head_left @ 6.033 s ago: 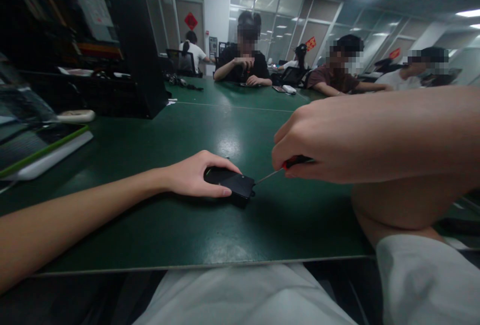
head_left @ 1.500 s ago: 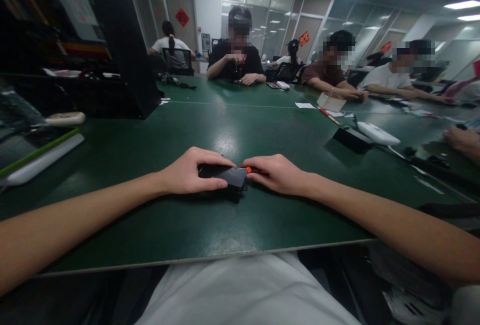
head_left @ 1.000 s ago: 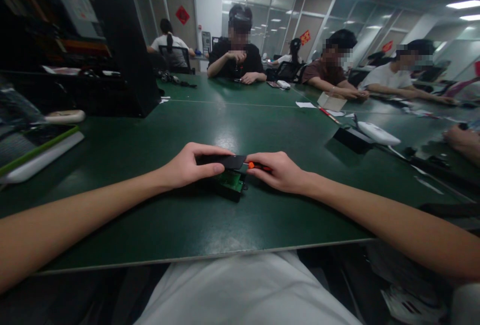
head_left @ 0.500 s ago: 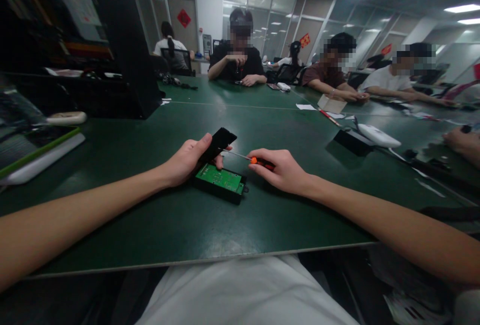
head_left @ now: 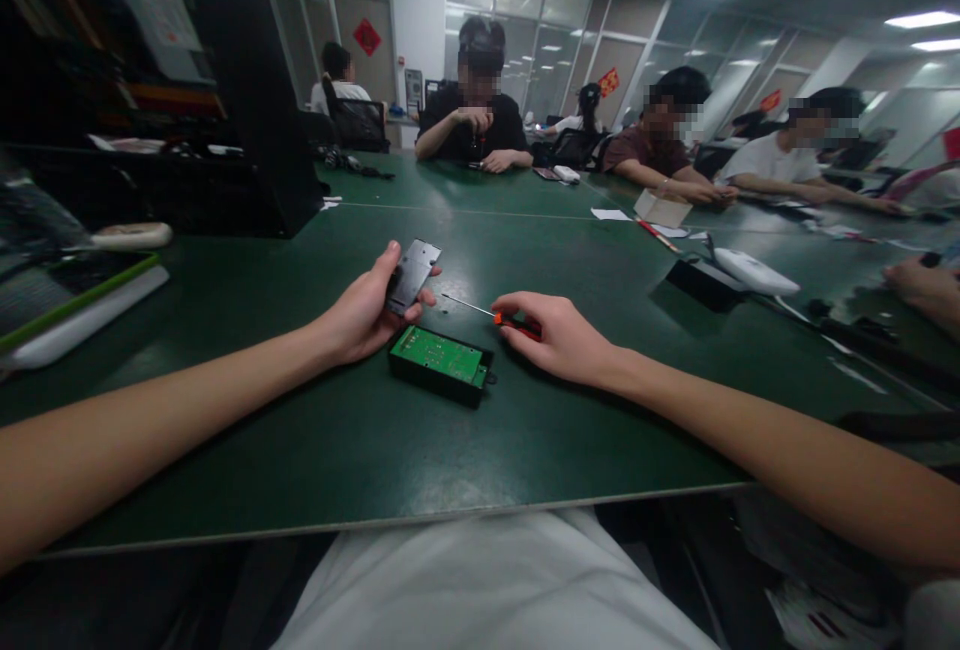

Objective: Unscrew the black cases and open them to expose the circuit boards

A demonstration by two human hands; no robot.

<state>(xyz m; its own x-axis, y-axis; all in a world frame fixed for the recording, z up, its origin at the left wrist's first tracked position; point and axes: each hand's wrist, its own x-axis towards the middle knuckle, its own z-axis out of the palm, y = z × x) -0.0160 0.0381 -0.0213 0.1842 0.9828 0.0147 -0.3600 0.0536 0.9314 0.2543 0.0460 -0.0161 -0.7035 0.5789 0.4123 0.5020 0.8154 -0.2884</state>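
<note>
A small black box (head_left: 441,376) lies open on the green table (head_left: 465,450), its green circuit board (head_left: 437,354) facing up. My left hand (head_left: 358,315) grips the removed black cover (head_left: 412,275), tilted upward with its grey inner side showing, just behind the box. My right hand (head_left: 559,337) is closed on a small screwdriver with an orange-red handle (head_left: 517,325); its thin shaft points left toward the cover, above the table. Both hands rest close to the box, one on each side.
A green-edged white tray (head_left: 82,315) sits at the far left beside a dark cabinet (head_left: 255,100). A white device and a black box (head_left: 724,277) lie at right. Several people sit along the far and right sides; another person's hand (head_left: 922,285) rests at the right edge.
The black cover, closed on the box earlier, was pried off and lifted by my left hand, then turned inner side out. The circuit board is now exposed. The screwdriver drew back to the right.
</note>
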